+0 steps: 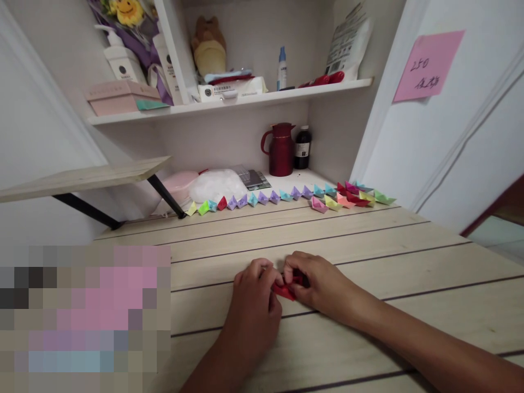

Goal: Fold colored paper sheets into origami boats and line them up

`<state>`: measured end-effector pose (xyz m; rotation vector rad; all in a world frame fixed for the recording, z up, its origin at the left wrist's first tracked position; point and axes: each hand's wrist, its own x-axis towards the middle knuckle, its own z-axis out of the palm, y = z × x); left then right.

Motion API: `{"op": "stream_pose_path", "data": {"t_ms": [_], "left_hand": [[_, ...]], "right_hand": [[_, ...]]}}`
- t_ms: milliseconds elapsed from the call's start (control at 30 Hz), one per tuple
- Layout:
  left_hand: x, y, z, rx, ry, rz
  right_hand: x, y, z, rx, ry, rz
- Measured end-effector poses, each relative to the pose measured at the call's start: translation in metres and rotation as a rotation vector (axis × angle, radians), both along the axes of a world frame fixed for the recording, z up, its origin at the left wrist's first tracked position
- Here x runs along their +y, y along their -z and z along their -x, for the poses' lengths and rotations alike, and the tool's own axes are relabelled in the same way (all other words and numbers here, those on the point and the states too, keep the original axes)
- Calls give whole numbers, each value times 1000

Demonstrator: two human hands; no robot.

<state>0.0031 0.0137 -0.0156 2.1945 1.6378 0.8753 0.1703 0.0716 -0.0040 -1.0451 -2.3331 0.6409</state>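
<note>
A small piece of red folded paper (285, 290) lies on the pale wooden table (368, 256) between both my hands. My left hand (254, 305) pinches its left side with curled fingers. My right hand (315, 281) grips its right side, fingers bent over it and hiding most of the paper. Both hands rest low on the tabletop near its middle.
A row of several small coloured paper boats (262, 198) lines the table's far edge, with a cluster (352, 195) at the right. Behind stand a dark red jug (281, 148), a dark bottle (303, 147) and a shelf (229, 103) of items. A pink note (428, 65) hangs at right.
</note>
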Motion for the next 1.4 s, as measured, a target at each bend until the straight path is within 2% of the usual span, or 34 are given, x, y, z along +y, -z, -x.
{"op": "stream_pose_path", "data": {"t_ms": [300, 533, 933, 1133, 1300, 1400], "left_hand": [[1, 1, -4, 35, -74, 52], [3, 3, -5, 38, -80, 40], [0, 1, -6, 72, -73, 42], [1, -2, -4, 47, -59, 47], [2, -2, -2, 24, -60, 60], [3, -2, -2, 27, -76, 73]], "right_hand": [[-1, -2, -1, 10, 11, 58], [0, -5, -3, 4, 2, 111], [3, -3, -4, -118, -28, -44], [6, -2, -3, -113, 28, -14], [0, -1, 2, -129, 75, -101], [0, -1, 2, -120, 56, -97]]}}
